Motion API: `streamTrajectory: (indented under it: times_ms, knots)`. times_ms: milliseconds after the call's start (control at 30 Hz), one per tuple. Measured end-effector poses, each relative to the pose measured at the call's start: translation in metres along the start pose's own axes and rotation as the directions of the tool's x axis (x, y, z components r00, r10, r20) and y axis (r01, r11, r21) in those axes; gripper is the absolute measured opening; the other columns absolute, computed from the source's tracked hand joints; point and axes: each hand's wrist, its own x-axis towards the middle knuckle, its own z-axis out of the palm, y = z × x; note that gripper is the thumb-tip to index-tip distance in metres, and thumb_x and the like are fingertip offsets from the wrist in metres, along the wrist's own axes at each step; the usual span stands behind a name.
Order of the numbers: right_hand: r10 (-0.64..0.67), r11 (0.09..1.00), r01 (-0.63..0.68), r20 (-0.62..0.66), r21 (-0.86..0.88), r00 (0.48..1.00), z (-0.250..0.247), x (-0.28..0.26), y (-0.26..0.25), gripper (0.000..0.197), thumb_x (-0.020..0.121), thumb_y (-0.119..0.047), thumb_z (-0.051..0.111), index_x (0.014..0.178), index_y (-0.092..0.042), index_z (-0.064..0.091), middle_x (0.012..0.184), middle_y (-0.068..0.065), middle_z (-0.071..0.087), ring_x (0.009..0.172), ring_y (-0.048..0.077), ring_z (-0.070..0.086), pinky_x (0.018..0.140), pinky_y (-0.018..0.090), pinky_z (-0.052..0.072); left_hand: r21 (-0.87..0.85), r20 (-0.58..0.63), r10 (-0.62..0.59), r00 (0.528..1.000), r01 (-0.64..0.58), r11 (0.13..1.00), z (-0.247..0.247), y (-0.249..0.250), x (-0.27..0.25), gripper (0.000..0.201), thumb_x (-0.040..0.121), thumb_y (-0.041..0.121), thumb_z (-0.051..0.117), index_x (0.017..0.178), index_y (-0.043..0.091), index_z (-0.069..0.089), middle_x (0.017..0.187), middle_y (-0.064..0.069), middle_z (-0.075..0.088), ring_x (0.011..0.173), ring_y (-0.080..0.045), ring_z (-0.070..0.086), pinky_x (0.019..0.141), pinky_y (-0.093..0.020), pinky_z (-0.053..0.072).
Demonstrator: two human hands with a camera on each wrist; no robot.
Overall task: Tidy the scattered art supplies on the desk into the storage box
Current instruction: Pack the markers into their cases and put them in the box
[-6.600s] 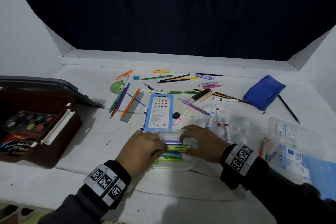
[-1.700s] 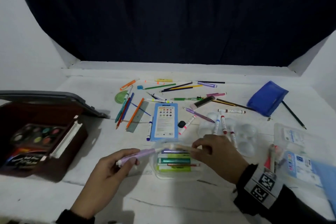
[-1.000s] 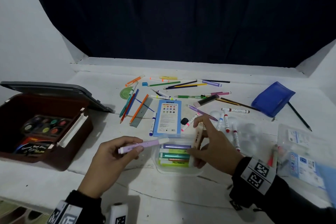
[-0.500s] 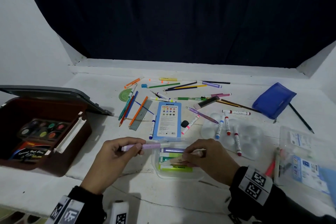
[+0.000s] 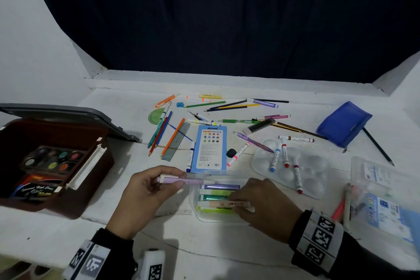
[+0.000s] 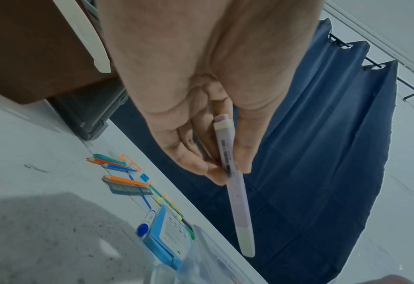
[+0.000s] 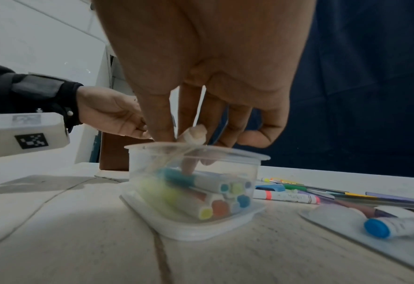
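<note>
A small clear tub (image 5: pixel 197 215) of highlighters sits near the desk's front edge. My right hand (image 5: pixel 236 206) pinches a peach highlighter (image 5: pixel 223 204), held flat just over the tub's rim. In the right wrist view the peach highlighter (image 7: pixel 196 134) sits between the fingertips above the tub (image 7: pixel 140 169). My left hand (image 5: pixel 179 179) hovers just left of the tub and grips a lilac highlighter (image 5: pixel 188 181) pointing right. The same lilac highlighter (image 6: pixel 236 192) shows in the left hand (image 6: pixel 227 169). The brown storage box (image 5: pixel 75 202) stands open at far left with paints inside.
Pencils, markers, a ruler (image 5: pixel 179 141) and a green protractor (image 5: pixel 155 116) lie scattered mid-desk. A blue colour-pencil box (image 5: pixel 211 148) lies behind the tub. A clear palette (image 5: pixel 318 170) with markers, a blue pouch (image 5: pixel 343 124) and a marker pack (image 5: pixel 386 195) are at right.
The right hand held the peach highlighter upright behind the tub, then brought it down flat over the tub. The left hand keeps the lilac highlighter, barely moved.
</note>
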Motion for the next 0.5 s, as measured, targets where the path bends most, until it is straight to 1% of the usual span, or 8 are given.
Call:
streamTrajectory:
  times_ms: [67,100,167,233,333,433,500]
  knots:
    - [-0.03,0.998,0.031,0.004,-0.054,1.0,0.001,0.001,0.002,0.038,0.091,-0.046,0.039,0.11,-0.033,0.069,0.098,-0.007,0.067,0.091,0.015,0.056,0.075,0.031,0.042,-0.066,-0.019,0.003,1.0,-0.004,0.998,0.003,0.0,0.002,0.017,0.077,0.009,0.075,0.092,0.019,0.077,0.1,-0.005,0.077,0.093,-0.031,0.072,0.088,-0.037,0.056]
    - [-0.03,0.997,0.031,0.014,-0.068,0.999,0.001,0.002,0.002,0.038,0.091,-0.046,0.039,0.111,-0.033,0.069,0.099,-0.006,0.066,0.092,0.016,0.056,0.074,0.031,0.041,-0.099,-0.024,0.003,1.0,-0.005,0.995,0.005,-0.001,0.004,0.018,0.077,0.005,0.075,0.093,0.014,0.076,0.099,-0.007,0.077,0.095,-0.031,0.072,0.088,-0.034,0.057]
    - [-0.006,0.995,0.011,0.05,-0.096,0.999,0.0,0.005,0.002,0.032,0.095,-0.04,0.047,0.115,-0.031,0.069,0.105,-0.004,0.061,0.097,0.016,0.055,0.078,0.032,0.039,-0.143,-0.016,0.003,1.0,-0.006,0.99,0.009,-0.002,0.008,0.018,0.079,0.0,0.074,0.096,0.005,0.073,0.099,-0.011,0.076,0.097,-0.031,0.072,0.087,-0.029,0.058]
    - [0.009,0.989,0.005,0.095,-0.148,0.995,0.001,0.009,0.004,0.031,0.096,-0.041,0.048,0.116,-0.029,0.068,0.108,-0.004,0.059,0.101,0.016,0.055,0.079,0.03,0.036,-0.164,0.001,0.013,1.0,-0.013,0.986,0.015,-0.001,0.013,0.018,0.08,-0.002,0.072,0.098,0.0,0.07,0.098,-0.012,0.076,0.098,-0.029,0.072,0.086,-0.027,0.057]
    - [0.027,0.982,-0.005,0.12,-0.186,0.992,0.002,0.014,0.005,0.032,0.094,-0.046,0.051,0.116,-0.029,0.067,0.11,-0.005,0.061,0.1,0.015,0.057,0.08,0.03,0.034,-0.206,0.015,0.011,1.0,-0.008,0.978,0.024,0.003,0.02,0.019,0.082,-0.004,0.07,0.1,0.0,0.067,0.096,-0.013,0.077,0.098,-0.024,0.073,0.083,-0.025,0.057]
    - [0.015,0.981,0.008,0.118,-0.192,0.993,0.001,0.017,0.004,0.031,0.092,-0.044,0.056,0.116,-0.029,0.067,0.111,-0.005,0.062,0.099,0.015,0.057,0.086,0.03,0.036,-0.294,-0.024,-0.027,0.999,0.019,0.956,0.033,0.007,0.026,0.021,0.083,-0.003,0.069,0.102,0.002,0.061,0.096,-0.017,0.076,0.099,-0.022,0.073,0.081,-0.022,0.056]
    - [0.002,0.981,0.02,0.111,-0.195,0.994,0.0,0.017,0.003,0.031,0.092,-0.044,0.057,0.117,-0.029,0.067,0.112,-0.005,0.062,0.099,0.015,0.057,0.083,0.029,0.032,-0.321,-0.046,-0.038,0.998,0.021,0.947,0.037,0.007,0.03,0.02,0.085,-0.003,0.067,0.103,0.001,0.059,0.097,-0.018,0.076,0.101,-0.022,0.072,0.081,-0.023,0.057]
